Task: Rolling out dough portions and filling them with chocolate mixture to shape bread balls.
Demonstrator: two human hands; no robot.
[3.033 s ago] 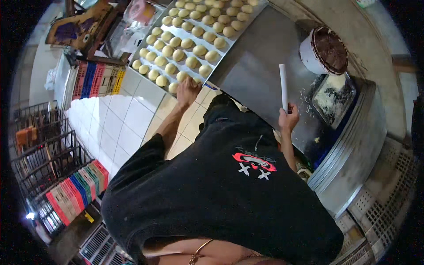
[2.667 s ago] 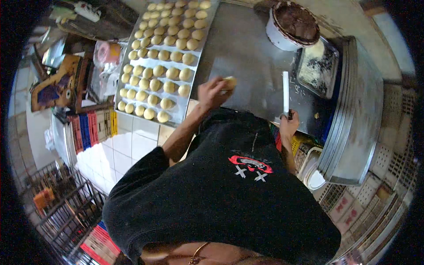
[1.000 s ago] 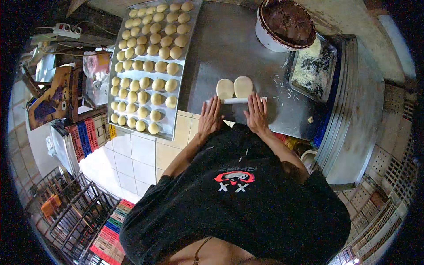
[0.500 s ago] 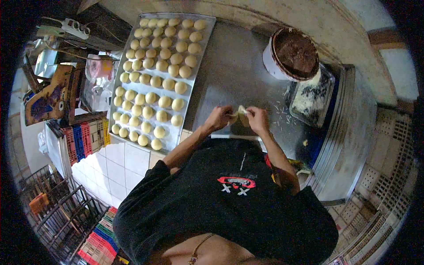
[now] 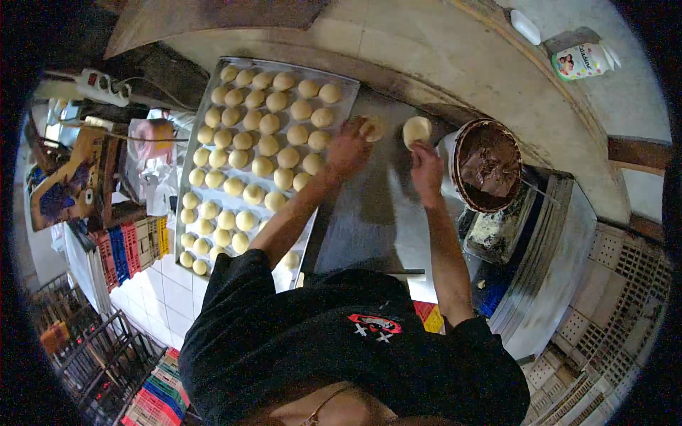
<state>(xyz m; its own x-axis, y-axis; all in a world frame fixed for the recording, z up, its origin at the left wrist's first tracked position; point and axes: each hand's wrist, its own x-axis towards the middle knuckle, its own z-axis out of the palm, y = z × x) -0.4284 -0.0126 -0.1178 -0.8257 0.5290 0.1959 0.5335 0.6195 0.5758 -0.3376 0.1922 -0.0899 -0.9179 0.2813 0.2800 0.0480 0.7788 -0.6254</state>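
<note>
Out over the metal worktop [image 5: 362,227], my right hand [image 5: 427,170] pinches the near edge of a pale, flattened dough round [image 5: 417,130]. My left hand [image 5: 348,150] is beside the tray's right edge, its fingers closed at a second flattened dough piece [image 5: 372,128]; the hand partly covers it. To the left, a large metal baking tray [image 5: 339,75] carries rows of round dough balls [image 5: 262,167], some hidden under my left forearm. Right of my right hand stands a white bucket [image 5: 449,157] with thick brown filling [image 5: 486,163] in it.
Behind the bucket's near side sits a dish of pale shreds [image 5: 494,238], partly hidden. A wall [image 5: 398,50] bounds the worktop's far side, with a white packet [image 5: 582,62] on a ledge. Stacked metal trays [image 5: 543,241] lie at right, crates [image 5: 131,248] at left.
Both hands have moved apart and farther from my body, from working together on one dough piece to separate pieces. The view has shifted, so the tray and bucket appear lower.
</note>
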